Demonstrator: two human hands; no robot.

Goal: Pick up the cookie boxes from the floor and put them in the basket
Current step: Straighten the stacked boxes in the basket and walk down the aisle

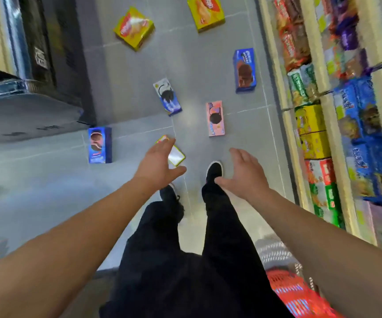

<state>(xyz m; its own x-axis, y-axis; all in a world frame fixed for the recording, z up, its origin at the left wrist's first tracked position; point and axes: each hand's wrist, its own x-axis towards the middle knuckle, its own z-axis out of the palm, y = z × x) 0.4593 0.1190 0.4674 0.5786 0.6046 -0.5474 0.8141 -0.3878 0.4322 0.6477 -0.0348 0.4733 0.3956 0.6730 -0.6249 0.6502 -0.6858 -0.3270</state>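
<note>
We hold our left hand [156,162] and right hand [242,174] wide, empty. A yellow-edged box [175,155] lies just beyond the left hand; the red basket [293,292] sits behind the right.

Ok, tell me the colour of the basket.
Red basket, partly hidden by the right arm; head view.

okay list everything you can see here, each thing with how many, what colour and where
yellow cookie boxes: 2, yellow, floor at the far end, second at
blue cookie boxes: 2, blue, floor, one near the shelves, one by the dark cabinet
white-and-blue box: 1, mid floor
pink box: 1, pink, mid floor
small box: 1, yellow-edged, partly behind the left hand
basket: 1, red, bottom right
shelves: stocked with mixed packets, right side
dark cabinet: 1, left side
left hand: open, empty
right hand: open, empty
</note>
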